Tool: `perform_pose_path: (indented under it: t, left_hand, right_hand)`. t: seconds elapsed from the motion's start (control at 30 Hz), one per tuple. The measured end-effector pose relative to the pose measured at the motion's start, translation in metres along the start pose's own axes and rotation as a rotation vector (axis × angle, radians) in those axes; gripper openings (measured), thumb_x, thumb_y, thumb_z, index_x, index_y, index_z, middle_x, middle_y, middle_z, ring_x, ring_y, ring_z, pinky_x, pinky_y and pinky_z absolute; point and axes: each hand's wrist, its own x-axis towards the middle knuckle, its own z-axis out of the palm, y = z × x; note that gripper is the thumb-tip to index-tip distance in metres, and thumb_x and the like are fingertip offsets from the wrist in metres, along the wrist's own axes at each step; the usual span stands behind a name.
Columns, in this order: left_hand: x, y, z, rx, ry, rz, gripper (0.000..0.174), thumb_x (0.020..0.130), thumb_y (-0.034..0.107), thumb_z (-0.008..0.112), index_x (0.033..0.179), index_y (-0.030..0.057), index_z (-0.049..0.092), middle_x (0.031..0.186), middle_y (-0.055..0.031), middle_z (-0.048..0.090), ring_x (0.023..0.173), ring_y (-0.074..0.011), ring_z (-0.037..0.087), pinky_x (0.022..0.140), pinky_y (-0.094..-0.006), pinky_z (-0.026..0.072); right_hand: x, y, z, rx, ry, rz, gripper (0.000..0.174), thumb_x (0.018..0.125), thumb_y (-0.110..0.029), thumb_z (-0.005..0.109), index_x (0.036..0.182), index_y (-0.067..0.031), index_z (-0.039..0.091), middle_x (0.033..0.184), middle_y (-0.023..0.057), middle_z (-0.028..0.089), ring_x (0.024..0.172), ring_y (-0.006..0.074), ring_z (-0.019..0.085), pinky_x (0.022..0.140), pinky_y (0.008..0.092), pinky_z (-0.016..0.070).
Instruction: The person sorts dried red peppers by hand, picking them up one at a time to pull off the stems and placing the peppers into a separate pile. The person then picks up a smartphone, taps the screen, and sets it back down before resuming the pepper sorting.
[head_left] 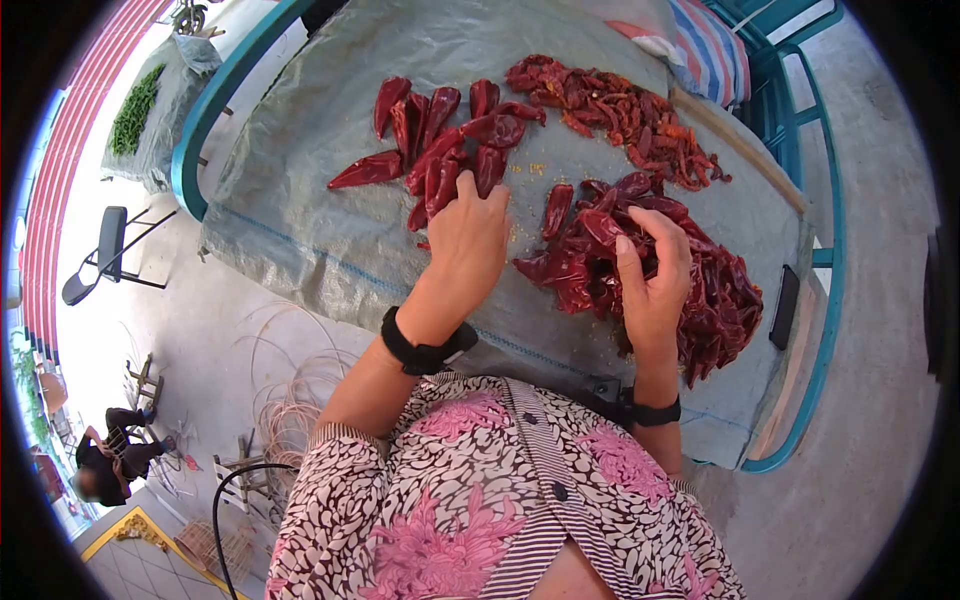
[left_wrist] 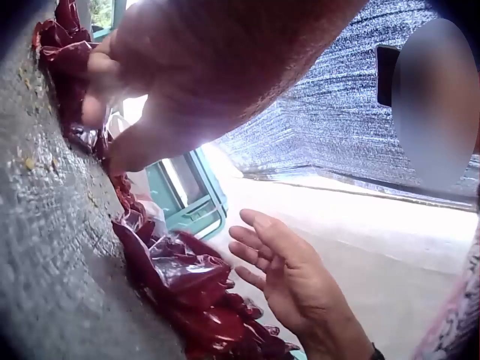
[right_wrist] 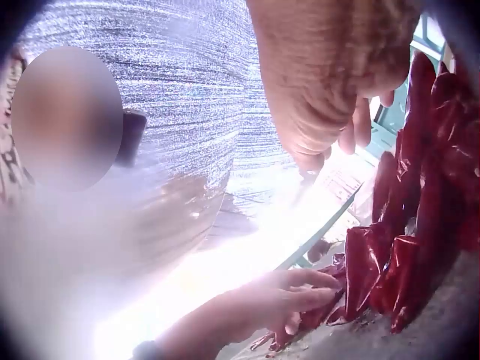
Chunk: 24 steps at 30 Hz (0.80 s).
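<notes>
In the head view, my left hand [head_left: 470,240] reaches into a loose group of dried red peppers [head_left: 365,170], its spread fingertips touching them. The left wrist view shows its blurred fingers and thumb at a pepper [left_wrist: 71,97], with a gap between them. My right hand [head_left: 655,275] is over a larger heap of dark red peppers [head_left: 720,300], thumb and fingers apart. In the left wrist view, the right hand [left_wrist: 300,289] appears beside the heap with relaxed fingers, holding nothing. The left hand [right_wrist: 255,307] shows low in the right wrist view.
Smaller shrivelled peppers [head_left: 640,120] lie at the back of the grey-green sheet [head_left: 300,190], which covers a surface with a teal frame [head_left: 835,230]. A dark flat object [head_left: 785,307] lies at its right edge. A folding chair [head_left: 112,245] and a person [head_left: 105,460] are at left.
</notes>
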Motion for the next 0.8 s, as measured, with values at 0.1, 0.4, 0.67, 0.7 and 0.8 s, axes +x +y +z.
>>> perform_pose_path:
  t: [0.1,0.4,0.67,0.7,0.8]
  left_hand:
    - [0.01,0.004,0.007,0.131,-0.083,-0.082,0.024,0.09,0.009,0.069,0.113,0.0125,0.068,0.125,-0.0142,0.06,0.084,-0.037,0.071,0.069,-0.0475,0.057]
    - [-0.004,0.024,-0.023,-0.406,-0.004,0.358,0.014,0.09,0.001,0.063,0.098,0.0112,0.067,0.102,-0.0083,0.064,0.084,-0.0352,0.069,0.072,-0.0438,0.0567]
    - [-0.013,0.032,-0.037,-0.333,0.023,0.22,0.018,0.089,0.007,0.068,0.106,0.011,0.063,0.105,-0.0113,0.062,0.092,-0.0377,0.068,0.076,-0.0461,0.0549]
    - [-0.011,0.026,-0.041,-0.241,0.084,0.134,0.022,0.089,0.009,0.069,0.11,0.0111,0.062,0.107,-0.0123,0.062,0.093,-0.0386,0.068,0.077,-0.047,0.0546]
    - [-0.005,0.007,-0.05,-0.003,0.179,-0.097,0.039,0.088,0.015,0.072,0.124,0.0113,0.056,0.114,-0.0156,0.062,0.096,-0.0404,0.068,0.08,-0.0489,0.0537]
  right_hand:
    - [-0.002,-0.001,0.001,-0.002,-0.06,-0.037,0.03,0.091,-0.013,0.073,0.121,-0.0097,0.069,0.12,0.0091,0.07,0.116,0.0298,0.062,0.107,0.0444,0.0404]
    - [0.002,-0.018,0.001,0.159,-0.062,-0.011,0.032,0.092,-0.011,0.072,0.124,-0.0107,0.068,0.121,0.0088,0.07,0.114,0.0276,0.063,0.107,0.0446,0.04]
    - [0.002,-0.001,0.004,0.133,-0.139,-0.161,0.023,0.095,-0.008,0.069,0.118,-0.0118,0.07,0.105,0.002,0.074,0.098,0.0208,0.068,0.108,0.0461,0.0402]
    - [0.003,0.0,0.002,0.128,-0.111,-0.143,0.022,0.095,-0.009,0.069,0.117,-0.0118,0.07,0.105,0.0021,0.074,0.098,0.0208,0.068,0.108,0.0461,0.0404]
    - [0.002,-0.002,-0.003,0.068,-0.064,-0.116,0.022,0.095,-0.01,0.069,0.118,-0.012,0.07,0.105,0.0021,0.074,0.098,0.021,0.068,0.108,0.0463,0.0402]
